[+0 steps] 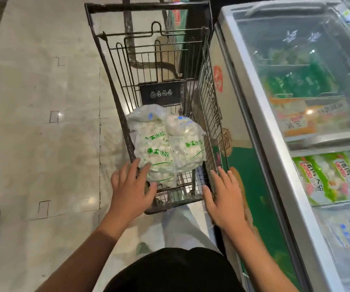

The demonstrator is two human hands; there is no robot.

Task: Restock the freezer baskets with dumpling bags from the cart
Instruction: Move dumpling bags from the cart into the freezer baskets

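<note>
Plainly, in the head view the restocking is unfinished: about four dumpling bags (161, 148) lie piled in the wire cart (209, 114), just ahead of both hands. The left hand (132, 190) has straight fingers reaching over the nearest bag, gripping nothing. The right hand (224, 199) is spread flat at the cart's near rim. The chest freezer (252, 123) stands right of the right hand, glass lid seemingly closed.

I see the wire cart (115, 85) standing on the pale floor (43, 102), dumpling bags (159, 152) piled inside toward its six o'clock end.
</note>
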